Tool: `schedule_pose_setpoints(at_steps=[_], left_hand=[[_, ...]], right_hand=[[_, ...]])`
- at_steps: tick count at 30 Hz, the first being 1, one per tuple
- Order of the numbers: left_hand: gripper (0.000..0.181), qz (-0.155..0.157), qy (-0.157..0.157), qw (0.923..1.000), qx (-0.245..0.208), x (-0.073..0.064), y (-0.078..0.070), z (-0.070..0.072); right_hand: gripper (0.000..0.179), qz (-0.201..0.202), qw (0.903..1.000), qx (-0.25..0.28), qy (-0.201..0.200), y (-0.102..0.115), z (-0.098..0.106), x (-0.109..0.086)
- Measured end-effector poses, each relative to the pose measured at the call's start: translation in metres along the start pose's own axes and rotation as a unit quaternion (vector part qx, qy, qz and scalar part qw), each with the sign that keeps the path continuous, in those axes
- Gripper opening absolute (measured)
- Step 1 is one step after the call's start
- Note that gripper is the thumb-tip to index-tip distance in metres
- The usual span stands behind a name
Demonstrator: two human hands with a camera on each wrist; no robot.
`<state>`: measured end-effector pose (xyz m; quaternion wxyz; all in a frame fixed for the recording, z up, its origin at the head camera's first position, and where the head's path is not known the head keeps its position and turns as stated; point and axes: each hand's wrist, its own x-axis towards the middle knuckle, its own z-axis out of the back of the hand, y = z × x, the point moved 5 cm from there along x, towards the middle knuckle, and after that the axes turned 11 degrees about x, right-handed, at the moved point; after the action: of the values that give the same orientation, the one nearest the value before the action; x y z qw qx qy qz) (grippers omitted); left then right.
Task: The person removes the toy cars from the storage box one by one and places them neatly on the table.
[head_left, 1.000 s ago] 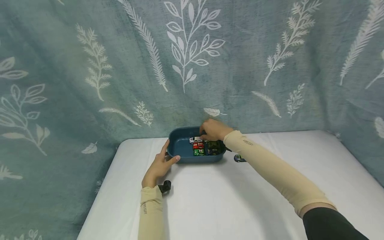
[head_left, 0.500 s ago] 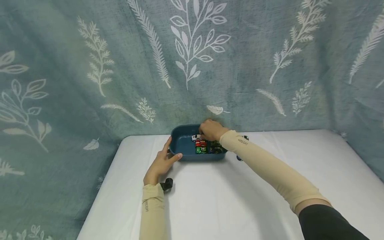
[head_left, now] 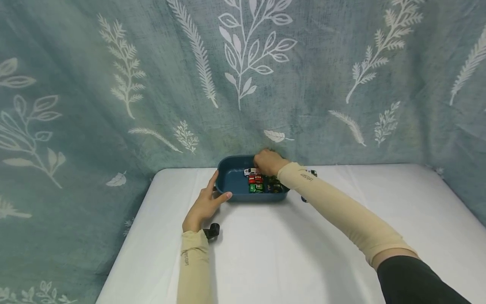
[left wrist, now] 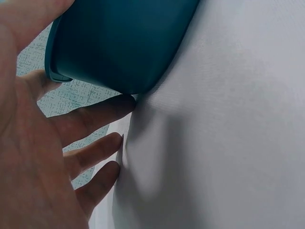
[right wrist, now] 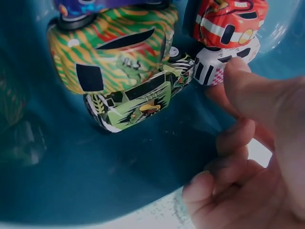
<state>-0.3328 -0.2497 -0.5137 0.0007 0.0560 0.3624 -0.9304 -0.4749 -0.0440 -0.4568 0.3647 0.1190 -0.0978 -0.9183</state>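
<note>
A dark blue plastic bin (head_left: 252,197) stands at the far side of the white table. My left hand (head_left: 203,209) touches its left end, thumb at the near corner and index finger along the side. The other fingers are spread below the bin's wall in the left wrist view. Over the bin's right half, my right hand (head_left: 269,162) reaches in and pinches a white toy car (right wrist: 209,71) between thumb and index finger. Close by lie a red toy car (right wrist: 231,21), a tiger-striped toy car (right wrist: 116,52) and a green-and-black toy car (right wrist: 143,102).
Part of a purple toy car (right wrist: 102,5) shows beyond the striped one. Right of the bin, a small car-like thing (head_left: 312,172) and a blue one (head_left: 304,199) peek out beside the right sleeve (head_left: 341,211). A leaf-patterned curtain (head_left: 243,84) hangs behind the table.
The head view has shifted slightly. My right forearm now covers more of the small thing right of the bin, while another shows above the sleeve. My left hand stays at the bin's end.
</note>
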Motion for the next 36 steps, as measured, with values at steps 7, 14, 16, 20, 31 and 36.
schedule_pose_setpoints(at_steps=[7, 14, 16, 20, 31, 36], left_hand=[[0.096, -0.004, 0.005, 1.0, 0.004, 0.001, 0.003, 0.004], [0.095, 0.002, 0.006, 1.0, 0.005, 0.001, 0.003, 0.006], [0.095, 0.003, 0.007, 1.0, 0.004, 0.001, 0.003, 0.006], [0.096, 0.002, 0.01, 0.9999, -0.001, 0.001, 0.002, 0.005], [0.096, 0.002, 0.005, 1.0, -0.004, 0.001, 0.0, 0.004], [0.096, 0.007, 0.003, 1.0, -0.006, -0.001, 0.001, 0.002]], right_hand=[[0.021, -0.004, 0.9994, -0.033, -0.002, 0.006, 0.0, 0.002], [0.018, -0.007, 0.9975, -0.07, -0.009, 0.01, -0.002, 0.003], [0.018, -0.006, 0.9966, -0.081, -0.014, 0.01, -0.004, 0.004], [0.019, -0.005, 0.9935, -0.111, -0.026, 0.01, -0.007, 0.004], [0.021, 0.0, 0.9881, -0.15, -0.036, 0.016, -0.008, 0.0], [0.028, -0.014, 0.9906, -0.135, 0.015, 0.014, -0.007, -0.005]])
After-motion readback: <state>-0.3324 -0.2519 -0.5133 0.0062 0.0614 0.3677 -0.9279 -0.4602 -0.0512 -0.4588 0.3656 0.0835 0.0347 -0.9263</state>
